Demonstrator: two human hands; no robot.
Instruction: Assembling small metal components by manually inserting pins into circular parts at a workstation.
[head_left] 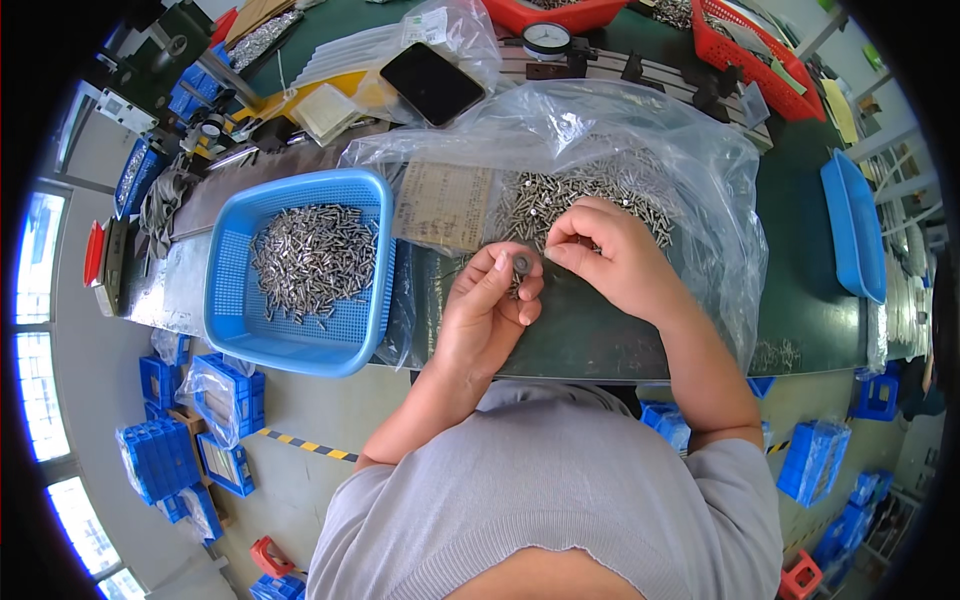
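My left hand point(482, 305) is closed around a small round grey metal piece with a hole-like centre point(521, 264), held between thumb and fingers. A few small metal pins seem to lie under it, against the curled fingers. Just to the right, my right hand point(618, 262) pinches thumb and forefinger together close to the round piece; whatever is between the fingertips is too small to make out. Behind both hands, a heap of small metal pins point(535, 200) lies in an open clear plastic bag point(715, 215). A brown handwritten card point(440, 205) shows through the bag's left side.
Left of my hands stands a blue basket point(222, 290) holding many metal pins. Further back are a black phone point(432, 84), a dial gauge point(546, 38) and a red basket point(800, 100). A blue tray point(853, 225) sits at the right edge of the green table point(800, 320).
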